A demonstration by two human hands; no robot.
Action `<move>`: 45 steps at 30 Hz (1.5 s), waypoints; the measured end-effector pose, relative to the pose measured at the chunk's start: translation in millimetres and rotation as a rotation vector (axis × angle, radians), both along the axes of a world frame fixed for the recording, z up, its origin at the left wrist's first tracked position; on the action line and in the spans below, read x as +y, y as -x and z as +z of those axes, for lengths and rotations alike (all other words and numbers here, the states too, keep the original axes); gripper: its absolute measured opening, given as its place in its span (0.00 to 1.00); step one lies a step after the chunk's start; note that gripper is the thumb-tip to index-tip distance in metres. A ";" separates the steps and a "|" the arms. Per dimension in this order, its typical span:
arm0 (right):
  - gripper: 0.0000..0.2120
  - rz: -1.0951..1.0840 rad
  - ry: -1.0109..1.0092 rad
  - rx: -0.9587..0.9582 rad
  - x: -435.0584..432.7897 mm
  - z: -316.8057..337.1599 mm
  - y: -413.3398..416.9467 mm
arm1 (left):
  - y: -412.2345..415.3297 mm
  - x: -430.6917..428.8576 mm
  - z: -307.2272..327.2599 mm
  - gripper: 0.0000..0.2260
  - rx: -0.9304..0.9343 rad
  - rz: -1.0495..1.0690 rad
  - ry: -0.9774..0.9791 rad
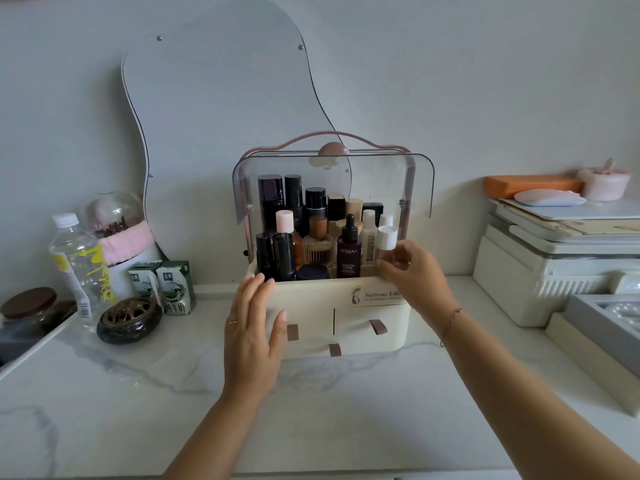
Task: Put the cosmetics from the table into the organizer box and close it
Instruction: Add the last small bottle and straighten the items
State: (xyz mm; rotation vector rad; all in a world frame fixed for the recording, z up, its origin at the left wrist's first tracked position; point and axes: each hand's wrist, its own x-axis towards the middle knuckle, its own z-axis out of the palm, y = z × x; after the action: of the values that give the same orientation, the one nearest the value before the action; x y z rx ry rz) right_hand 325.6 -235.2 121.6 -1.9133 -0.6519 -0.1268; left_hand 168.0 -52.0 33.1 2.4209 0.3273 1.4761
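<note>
A cream organizer box [346, 306] stands at the middle of the marble table, its clear lid [332, 174] swung up and open. Several bottles fill it, among them a dark L'Oreal dropper bottle [349, 251]. My right hand [412, 271] is shut on a small clear bottle with a white cap [386, 244] at the box's front right corner, just above the rim. Against the box's front left face rests my left hand [251, 327], flat, fingers spread, holding nothing.
At the left stand a water bottle [74, 261], two milk cartons [166, 285], a dark round censer [129, 318] and a brown-lidded jar [29, 303]. A wavy mirror [214, 98] leans on the wall. White storage boxes [554, 268] are stacked at the right.
</note>
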 end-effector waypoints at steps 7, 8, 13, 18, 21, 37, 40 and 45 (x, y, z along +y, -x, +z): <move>0.10 0.035 -0.132 0.035 -3.1 -8.5 -2.4 | 0.3 0.7 -0.2 0.21 0.007 -0.003 0.006; 0.12 0.040 -0.143 0.041 -3.4 -8.9 -2.4 | 0.3 0.1 0.5 0.21 0.011 -0.003 0.007; 0.24 -0.061 -0.147 -0.123 -6.8 -7.4 2.2 | 2.7 -4.1 10.0 0.22 -0.032 -0.048 0.104; 0.28 -0.003 -0.050 -0.238 -4.2 19.2 -4.3 | 0.3 18.8 57.7 0.27 -0.135 -0.149 0.452; 0.27 0.061 0.000 -0.161 -0.4 29.5 -10.8 | -6.3 33.5 83.5 0.24 -0.078 -0.241 0.656; 0.26 0.050 0.136 -0.386 7.7 43.2 -3.4 | -15.3 52.4 96.8 0.11 0.138 -0.349 0.769; 0.23 0.071 0.193 -0.435 19.2 55.0 4.7 | -15.4 54.5 102.3 0.14 0.182 -0.380 0.776; 0.21 0.123 0.353 -0.391 31.7 66.0 3.6 | -19.2 52.1 110.7 0.17 0.313 -0.416 0.758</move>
State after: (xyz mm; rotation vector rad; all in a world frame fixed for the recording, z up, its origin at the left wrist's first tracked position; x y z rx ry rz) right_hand 322.1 -203.5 187.7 -2.2006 -1.1124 -0.3310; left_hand 187.3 0.2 143.9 1.9170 0.3409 0.6273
